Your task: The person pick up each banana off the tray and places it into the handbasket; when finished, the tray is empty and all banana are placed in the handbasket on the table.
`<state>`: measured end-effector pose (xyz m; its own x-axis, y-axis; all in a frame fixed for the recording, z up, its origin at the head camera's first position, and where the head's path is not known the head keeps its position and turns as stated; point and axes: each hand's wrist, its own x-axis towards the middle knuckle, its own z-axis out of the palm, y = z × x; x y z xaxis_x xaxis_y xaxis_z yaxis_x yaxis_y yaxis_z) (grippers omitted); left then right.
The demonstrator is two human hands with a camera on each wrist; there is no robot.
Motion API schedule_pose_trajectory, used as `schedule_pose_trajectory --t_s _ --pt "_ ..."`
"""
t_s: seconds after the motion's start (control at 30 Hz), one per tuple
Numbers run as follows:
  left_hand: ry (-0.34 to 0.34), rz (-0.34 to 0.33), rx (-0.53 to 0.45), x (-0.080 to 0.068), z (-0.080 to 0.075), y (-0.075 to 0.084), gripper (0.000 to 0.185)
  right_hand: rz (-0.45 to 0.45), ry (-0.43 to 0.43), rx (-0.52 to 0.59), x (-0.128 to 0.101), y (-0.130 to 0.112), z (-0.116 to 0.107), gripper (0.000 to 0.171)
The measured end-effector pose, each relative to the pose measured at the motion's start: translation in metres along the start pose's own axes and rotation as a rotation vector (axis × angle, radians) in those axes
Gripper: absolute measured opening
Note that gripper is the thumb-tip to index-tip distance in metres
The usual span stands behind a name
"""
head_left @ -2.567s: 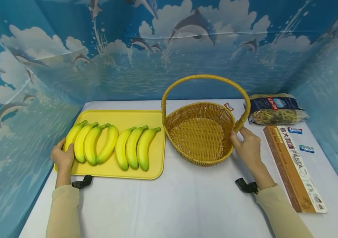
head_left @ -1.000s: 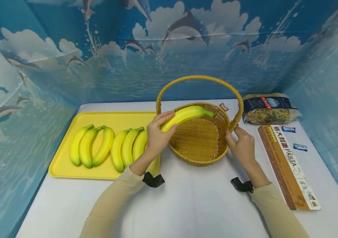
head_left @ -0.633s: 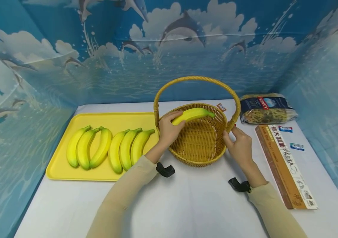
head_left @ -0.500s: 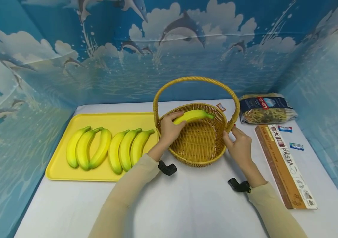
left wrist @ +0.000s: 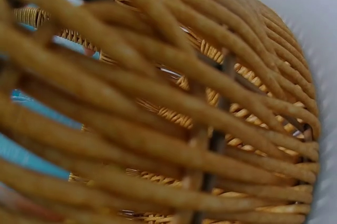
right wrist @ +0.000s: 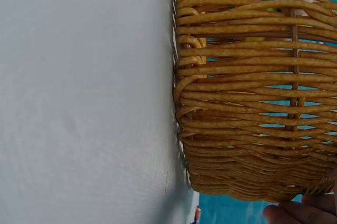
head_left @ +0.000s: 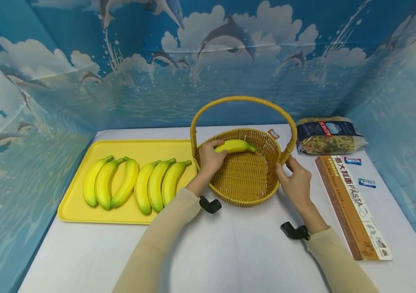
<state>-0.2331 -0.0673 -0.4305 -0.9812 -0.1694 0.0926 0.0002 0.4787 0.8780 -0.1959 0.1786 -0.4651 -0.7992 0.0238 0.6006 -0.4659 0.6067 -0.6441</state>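
Observation:
My left hand reaches over the left rim of a brown wicker basket and grips a yellow banana by its near end. The banana lies sideways low inside the basket, toward the back, its green stem pointing right. At the basket's right side my right hand pinches the rim near the foot of the tall arched handle. In the left wrist view the woven wall fills most of the picture. Fingers of the right hand show at the basket's edge in the right wrist view.
Left of the basket is a yellow tray with several bananas. On the right lie a pasta bag, a long pasta box and two small wrapped packets. A small red packet lies behind the basket.
My left hand took the leftmost banana from the tray, carried it right to the basket and lowered it inside. My right hand has stayed at the basket's rim.

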Motion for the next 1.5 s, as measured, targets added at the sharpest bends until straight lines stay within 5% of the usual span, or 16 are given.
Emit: schedule_pose_trajectory --t_s 0.37,0.67,0.83,1.0,1.13,1.23,1.33,1.5 --pt "0.013 -0.043 0.056 -0.002 0.002 0.0 0.034 0.049 -0.008 0.018 -0.001 -0.003 0.001 0.031" --pt "0.033 0.025 0.121 -0.002 0.001 0.001 0.034 0.052 -0.019 0.009 0.002 -0.003 0.002 0.033" --pt "0.042 0.063 0.014 -0.004 -0.002 0.002 0.035 0.051 -0.022 0.009 0.003 -0.004 0.003 0.032" --pt "-0.065 0.233 -0.17 -0.032 -0.014 0.013 0.038 0.06 -0.012 -0.001 -0.001 -0.003 0.001 0.031" --pt "-0.198 0.313 -0.29 -0.072 -0.042 0.023 0.038 0.075 -0.016 -0.002 -0.004 -0.003 0.001 0.029" --pt "-0.208 0.335 -0.347 -0.093 -0.074 0.024 0.037 0.082 -0.012 0.0 -0.003 -0.004 0.001 0.029" --pt "-0.105 0.358 -0.368 -0.1 -0.114 0.013 0.037 0.087 -0.011 -0.003 -0.002 -0.004 0.001 0.029" --pt "0.242 0.322 -0.452 -0.097 -0.191 -0.025 0.032 0.078 -0.018 0.009 -0.003 -0.005 0.002 0.033"
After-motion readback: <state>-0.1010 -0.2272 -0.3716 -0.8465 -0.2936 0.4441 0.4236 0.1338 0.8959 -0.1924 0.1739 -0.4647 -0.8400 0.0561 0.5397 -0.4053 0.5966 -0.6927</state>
